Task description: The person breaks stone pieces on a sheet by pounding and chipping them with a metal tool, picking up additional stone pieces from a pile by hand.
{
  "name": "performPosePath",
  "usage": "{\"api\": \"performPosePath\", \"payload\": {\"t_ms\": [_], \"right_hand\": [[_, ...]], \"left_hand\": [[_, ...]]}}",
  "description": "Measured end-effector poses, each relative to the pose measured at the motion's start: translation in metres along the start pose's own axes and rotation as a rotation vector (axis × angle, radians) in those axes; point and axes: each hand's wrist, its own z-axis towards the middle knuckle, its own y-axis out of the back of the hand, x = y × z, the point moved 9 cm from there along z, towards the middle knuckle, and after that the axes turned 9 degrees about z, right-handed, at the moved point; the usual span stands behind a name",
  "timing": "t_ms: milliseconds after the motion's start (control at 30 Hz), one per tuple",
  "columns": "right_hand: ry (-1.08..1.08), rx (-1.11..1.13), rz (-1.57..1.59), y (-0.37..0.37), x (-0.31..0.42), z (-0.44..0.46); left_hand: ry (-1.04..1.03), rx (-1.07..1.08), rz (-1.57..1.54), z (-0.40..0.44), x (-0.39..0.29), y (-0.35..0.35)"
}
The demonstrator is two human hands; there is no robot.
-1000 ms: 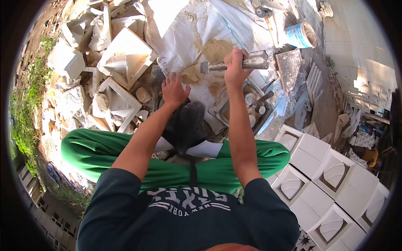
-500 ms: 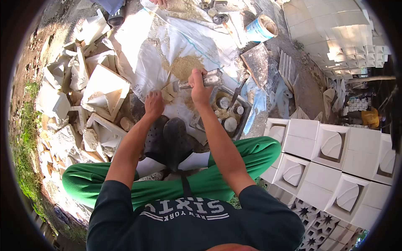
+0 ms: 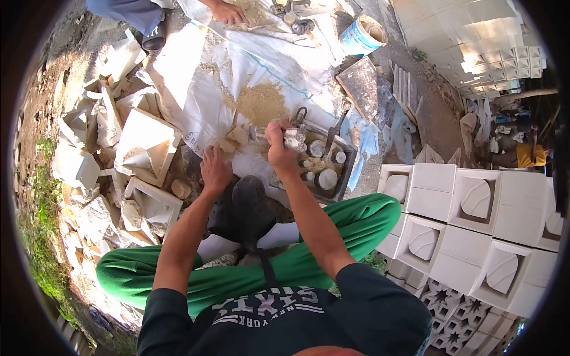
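My right hand (image 3: 279, 145) is closed around a lumpy grey metal tool (image 3: 294, 140), which sits just above the near left edge of a dark tray (image 3: 349, 169). Pale round-topped cylinders (image 3: 326, 178) stand in that tray. My left hand (image 3: 215, 170) is low over the white sheet, its fingers curled at a pale broken piece (image 3: 225, 145); their grip is partly hidden. Another pale chunk (image 3: 238, 135) lies between my two hands. Beyond them is a heap of sandy powder (image 3: 261, 102) on the white sheet (image 3: 205, 89).
Broken white blocks (image 3: 148, 142) pile up on the left. Patterned white blocks (image 3: 475, 199) are stacked on the right. A blue-and-white bucket (image 3: 363, 37) and a flat board (image 3: 359, 83) are at the back right. Another person's hand (image 3: 228, 13) reaches onto the sheet at the top.
My right hand has lowered slightly, and the metal tool has turned from lying sideways to pointing more toward me. My left hand is slightly lower. The other person's hand shows more.
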Motion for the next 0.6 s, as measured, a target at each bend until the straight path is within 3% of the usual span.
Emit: {"api": "performPosePath", "payload": {"t_ms": [67,133,367,600], "right_hand": [[-0.141,-0.131,0.221,0.005,-0.015,-0.002],[-0.150,-0.166,0.328,-0.005,-0.001,0.004],[-0.141,-0.137,0.389,0.000,0.017,0.027],[0.005,0.057,0.471,-0.022,0.167,0.064]], "left_hand": [[-0.095,-0.084,-0.134,-0.006,-0.010,0.017],[-0.005,-0.072,-0.115,-0.003,-0.002,0.008],[0.100,-0.073,-0.129,0.000,0.003,0.001],[0.106,-0.151,-0.180,-0.002,0.004,-0.002]]}}
